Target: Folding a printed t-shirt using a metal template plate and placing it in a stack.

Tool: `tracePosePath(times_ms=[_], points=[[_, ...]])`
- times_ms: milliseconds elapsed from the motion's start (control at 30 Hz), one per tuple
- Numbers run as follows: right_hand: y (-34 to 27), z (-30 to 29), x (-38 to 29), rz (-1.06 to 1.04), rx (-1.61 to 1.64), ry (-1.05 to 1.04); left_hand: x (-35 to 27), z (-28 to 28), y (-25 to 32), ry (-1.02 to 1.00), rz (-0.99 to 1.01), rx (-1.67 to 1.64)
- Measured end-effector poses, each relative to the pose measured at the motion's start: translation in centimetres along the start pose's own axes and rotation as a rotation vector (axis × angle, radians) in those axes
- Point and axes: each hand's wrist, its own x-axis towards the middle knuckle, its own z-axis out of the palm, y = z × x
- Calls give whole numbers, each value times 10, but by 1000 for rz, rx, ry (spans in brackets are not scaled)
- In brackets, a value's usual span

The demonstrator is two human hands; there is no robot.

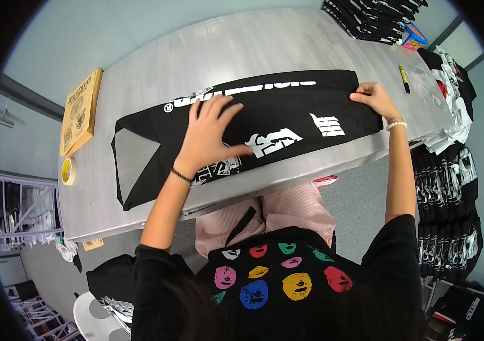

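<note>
A black T-shirt (267,106) with white prints lies folded lengthwise across the grey table (267,34). A grey triangle shows between its black edges at the left end. My left hand (212,136), fingers spread, is over the shirt's left half, near the printed lower edge; whether it presses on the cloth I cannot tell. At the shirt's right end, my right hand (372,99) pinches the edge of the cloth between thumb and fingers.
Brown printed packages (81,113) and a roll of tape (68,171) lie at the table's left. Folded black garments (372,19), a blue tub (415,36), a marker (404,79) and clear plastic (427,87) are at the right. More garments (446,213) hang or lie beyond the right end.
</note>
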Motion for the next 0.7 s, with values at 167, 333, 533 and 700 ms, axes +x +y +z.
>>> tracePosePath(times_ms=[167,333,533,700], points=[[-3,-6,1,4,-79,-5,-13,1,24,-234,77,-21],[1,8,-8,-31,-215,206,-18,5,21,-221,166,3],[3,7,-4,-225,10,352,-19,9,23,-258,182,-58],[10,18,6,-94,-219,235,-20,9,26,-240,222,-68]])
